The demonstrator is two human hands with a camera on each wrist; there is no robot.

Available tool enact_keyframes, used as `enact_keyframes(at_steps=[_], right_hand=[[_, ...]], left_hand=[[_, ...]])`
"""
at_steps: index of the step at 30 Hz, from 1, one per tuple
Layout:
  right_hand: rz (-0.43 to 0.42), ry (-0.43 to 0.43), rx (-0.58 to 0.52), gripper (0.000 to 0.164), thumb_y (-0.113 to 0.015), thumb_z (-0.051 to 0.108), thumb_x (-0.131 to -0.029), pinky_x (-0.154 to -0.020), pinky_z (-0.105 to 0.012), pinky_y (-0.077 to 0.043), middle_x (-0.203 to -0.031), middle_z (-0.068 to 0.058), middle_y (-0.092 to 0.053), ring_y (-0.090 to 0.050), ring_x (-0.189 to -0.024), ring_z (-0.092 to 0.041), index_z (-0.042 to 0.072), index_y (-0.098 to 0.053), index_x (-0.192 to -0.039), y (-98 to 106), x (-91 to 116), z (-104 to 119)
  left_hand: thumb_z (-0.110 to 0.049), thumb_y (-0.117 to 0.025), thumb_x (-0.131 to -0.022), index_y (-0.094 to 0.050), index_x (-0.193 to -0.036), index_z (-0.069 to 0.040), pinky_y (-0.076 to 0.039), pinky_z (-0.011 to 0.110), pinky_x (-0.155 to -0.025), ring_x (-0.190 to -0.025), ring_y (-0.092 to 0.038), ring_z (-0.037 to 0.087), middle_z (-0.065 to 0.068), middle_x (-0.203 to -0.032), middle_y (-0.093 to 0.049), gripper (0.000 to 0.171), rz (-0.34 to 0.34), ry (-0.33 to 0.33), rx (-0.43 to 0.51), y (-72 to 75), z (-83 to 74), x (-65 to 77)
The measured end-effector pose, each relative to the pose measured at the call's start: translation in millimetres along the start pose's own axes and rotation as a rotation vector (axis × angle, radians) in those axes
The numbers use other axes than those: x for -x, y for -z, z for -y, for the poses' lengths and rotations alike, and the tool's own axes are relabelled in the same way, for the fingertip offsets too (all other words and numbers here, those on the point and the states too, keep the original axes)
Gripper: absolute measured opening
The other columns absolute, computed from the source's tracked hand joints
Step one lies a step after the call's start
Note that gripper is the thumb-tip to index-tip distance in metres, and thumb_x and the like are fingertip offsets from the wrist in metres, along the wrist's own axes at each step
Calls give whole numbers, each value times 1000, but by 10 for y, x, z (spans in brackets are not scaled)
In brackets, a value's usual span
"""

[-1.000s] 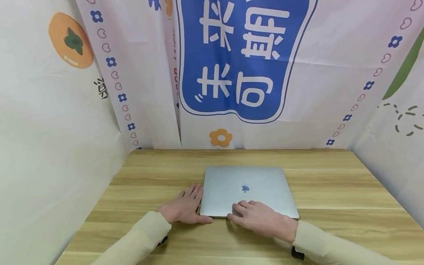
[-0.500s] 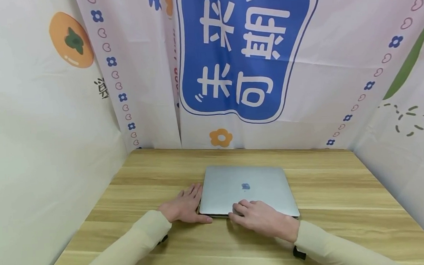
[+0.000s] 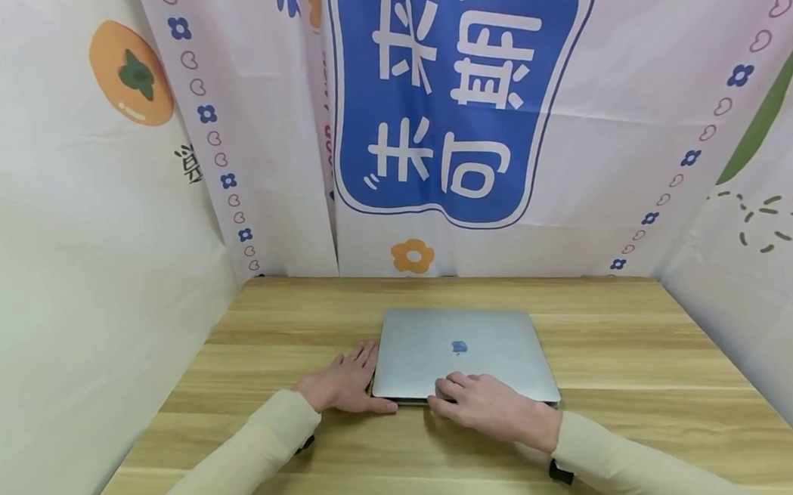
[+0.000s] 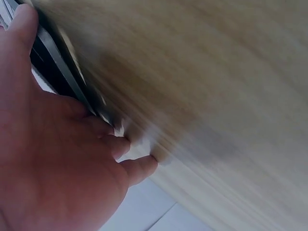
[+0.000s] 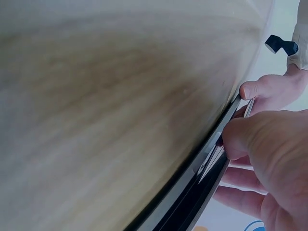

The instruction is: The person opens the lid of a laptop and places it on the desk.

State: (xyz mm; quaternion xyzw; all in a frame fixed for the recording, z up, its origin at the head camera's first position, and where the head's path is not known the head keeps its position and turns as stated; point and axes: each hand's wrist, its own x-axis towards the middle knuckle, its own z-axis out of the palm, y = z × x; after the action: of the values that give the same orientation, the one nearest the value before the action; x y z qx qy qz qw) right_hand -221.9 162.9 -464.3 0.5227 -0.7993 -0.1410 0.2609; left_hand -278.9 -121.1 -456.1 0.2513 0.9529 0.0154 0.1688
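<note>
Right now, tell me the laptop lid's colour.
The laptop lid is silver, clearest in the head view.

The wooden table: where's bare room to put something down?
The light-brown wooden table is bare right of the silver rectangular laptop, to the table's edge; behind the laptop, up to the white printed cloth; and between the left hand and the table's left edge. Crowded: the laptop's front edge, left hand at one corner, right hand near the middle.

Silver laptop [image 3: 466, 353], lid slightly ajar
</note>
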Motion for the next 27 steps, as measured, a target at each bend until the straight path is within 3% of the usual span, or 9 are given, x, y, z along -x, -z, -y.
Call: enact_keyframes(at_steps=[14, 21, 27], right_hand=[[-2, -15, -22, 33, -62, 12, -91, -75, -23, -57, -114, 0, -64, -63, -101, -14, 19, -61, -123, -3, 17, -5], [-19, -27, -51, 29, -51, 15, -97, -77, -25, -58, -115, -1, -66, -64, -102, -15, 17, -62, -124, -27, 55, -16], [-8, -38, -51, 31, -53, 11, -96, -81, -29, -58, -119, -3, -66, -63, -107, -17, 15, -62, -125, -52, 72, -49]], left_hand=[[-80, -44, -84, -10, -157, -3, -21, 56, -120, -153, -10, 32, 15, -166, -8, 112, 1, 18, 15, 46, -60, 34], [-81, -45, -84, -10, -157, -3, -23, 57, -119, -153, -11, 31, 14, -166, -8, 112, 21, 36, -5, 82, -89, 46], [-81, -44, -84, -12, -157, -2, -25, 56, -119, -153, -13, 33, 15, -165, -11, 113, 8, 23, -24, 81, -86, 39]])
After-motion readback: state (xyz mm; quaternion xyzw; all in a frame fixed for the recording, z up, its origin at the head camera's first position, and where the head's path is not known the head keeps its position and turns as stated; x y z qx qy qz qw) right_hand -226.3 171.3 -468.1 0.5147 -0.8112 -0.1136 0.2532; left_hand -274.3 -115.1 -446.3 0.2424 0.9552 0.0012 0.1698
